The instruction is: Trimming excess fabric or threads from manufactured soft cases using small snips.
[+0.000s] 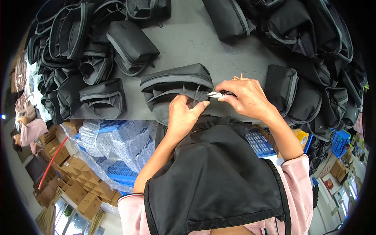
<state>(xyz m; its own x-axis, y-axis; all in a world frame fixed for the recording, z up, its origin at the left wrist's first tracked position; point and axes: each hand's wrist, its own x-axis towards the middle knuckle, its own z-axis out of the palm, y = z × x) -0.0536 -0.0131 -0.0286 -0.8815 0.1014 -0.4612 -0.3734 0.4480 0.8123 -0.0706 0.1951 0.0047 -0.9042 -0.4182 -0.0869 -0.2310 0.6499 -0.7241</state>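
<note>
A black zippered pouch [174, 79] lies in front of me at the table's near edge, its mouth gaping and grey inner pockets showing. My left hand [182, 116] is closed on the pouch's near right rim, the thumb pointing right and the other fingers partly inside. In my right hand [249, 97] is a pair of small thread snips [214, 94], largely hidden by the fingers. Their pale metal blades point left and meet the right end of the pouch, close to my left thumb. Whether a thread lies between the blades, I cannot tell.
Heaps of similar black pouches [68, 31] cover the left side, with more pouches [291, 29] on the right. They rest on a grey table [184, 37] with loose threads. Below stand blue crates [121, 172] with bubble wrap [100, 143]. Cardboard boxes [88, 203] and a person [33, 127] are at far left.
</note>
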